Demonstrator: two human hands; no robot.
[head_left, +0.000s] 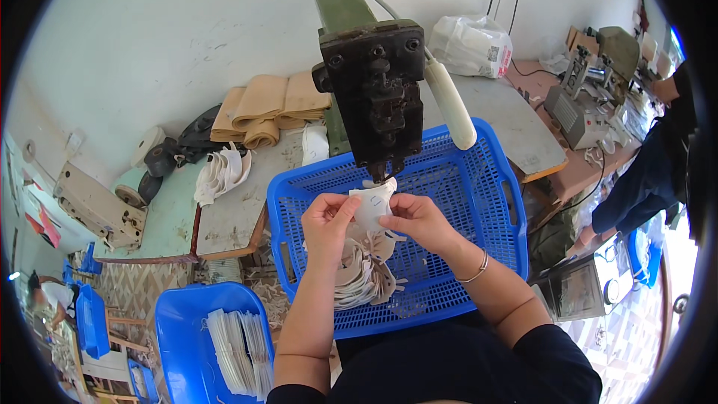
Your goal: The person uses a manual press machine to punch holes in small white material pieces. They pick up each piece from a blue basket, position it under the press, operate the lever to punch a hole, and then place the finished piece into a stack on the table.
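Note:
My left hand (pixel 326 226) and my right hand (pixel 421 221) pinch a small white cut piece (pixel 371 207) from its two sides. A faint printed mark shows on its face. The piece's upper end reaches the lower tip of a dark metal machine head (pixel 378 97) on a green arm; whether they touch, I cannot tell. Below my hands, a stack of similar white and beige pieces (pixel 360 282) lies inside a blue slotted plastic basket (pixel 490 138). My left forearm partly hides that stack.
A blue tub (pixel 173 329) with bundled white strips stands at lower left. Folded brown sheets (pixel 262 102) and white pieces (pixel 222 173) lie on the left table. A white bag (pixel 471 45) sits behind the basket. Another person (pixel 647 172) is at right, beside a bench with machines.

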